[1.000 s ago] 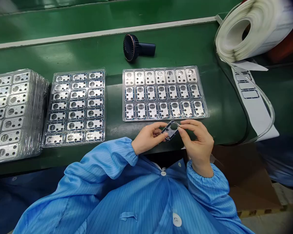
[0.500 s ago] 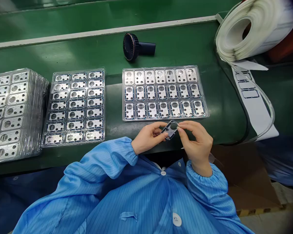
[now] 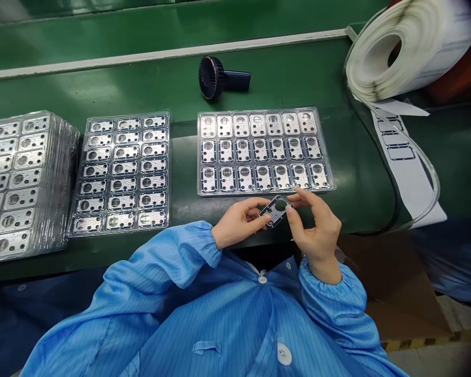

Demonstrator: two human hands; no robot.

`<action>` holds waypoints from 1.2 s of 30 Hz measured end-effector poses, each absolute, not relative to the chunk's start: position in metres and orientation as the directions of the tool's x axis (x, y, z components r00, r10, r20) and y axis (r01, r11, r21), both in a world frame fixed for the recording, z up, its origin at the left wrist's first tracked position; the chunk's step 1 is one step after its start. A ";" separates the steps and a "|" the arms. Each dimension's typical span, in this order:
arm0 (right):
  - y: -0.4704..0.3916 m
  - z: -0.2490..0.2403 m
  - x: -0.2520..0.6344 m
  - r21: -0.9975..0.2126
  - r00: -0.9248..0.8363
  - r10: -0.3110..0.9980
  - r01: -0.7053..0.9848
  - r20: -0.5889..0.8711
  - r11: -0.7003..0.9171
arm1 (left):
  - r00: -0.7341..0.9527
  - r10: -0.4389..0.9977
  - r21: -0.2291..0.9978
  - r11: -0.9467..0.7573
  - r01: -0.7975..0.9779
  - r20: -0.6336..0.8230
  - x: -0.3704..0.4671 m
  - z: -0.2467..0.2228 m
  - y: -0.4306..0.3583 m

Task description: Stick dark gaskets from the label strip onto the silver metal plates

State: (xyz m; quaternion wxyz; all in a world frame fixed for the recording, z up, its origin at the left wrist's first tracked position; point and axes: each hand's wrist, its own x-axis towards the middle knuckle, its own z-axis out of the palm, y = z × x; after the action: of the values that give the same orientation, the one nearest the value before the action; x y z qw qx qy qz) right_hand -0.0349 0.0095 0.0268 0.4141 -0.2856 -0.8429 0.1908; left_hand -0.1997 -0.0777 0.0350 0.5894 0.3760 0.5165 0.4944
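Between my hands, in front of the middle tray, is a small silver metal plate [image 3: 276,213] with a dark border, a large round hole and small holes. My left hand [image 3: 241,222] pinches its left end between thumb and fingers. At the plate's right end is my right hand [image 3: 316,225], its thumb on the near edge and its fingertips at the far corner. The clear plastic tray [image 3: 267,195] just beyond holds rows of similar plates. Its two nearer rows show dark blue borders; the farthest row looks plain silver.
To the left lie another filled tray [image 3: 168,173] and a tall stack of trays [image 3: 58,183]. A black handheld fan [image 3: 223,78] rests behind the middle tray. On the right, a big roll of white backing [image 3: 408,52] trails a strip with dark frame-shaped stickers [image 3: 400,152]; a cable [image 3: 390,183] curves beside it.
My right hand's fingers have spread somewhat, with the index finger lifting toward the tray. The plate has shifted very slightly, and my left hand keeps its hold.
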 end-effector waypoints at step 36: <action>0.010 0.021 -0.047 -0.494 -0.466 0.586 0.316 0.664 0.810 | -0.062 0.977 0.974 0.208 0.086 -0.204 -0.194 0.029 -0.080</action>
State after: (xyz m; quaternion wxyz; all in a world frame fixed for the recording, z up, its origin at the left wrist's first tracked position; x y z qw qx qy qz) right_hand -0.0466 0.0105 0.0213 0.4423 -0.2674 -0.8424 0.1526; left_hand -0.1942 -0.0804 0.0291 0.5121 0.4546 0.5848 0.4349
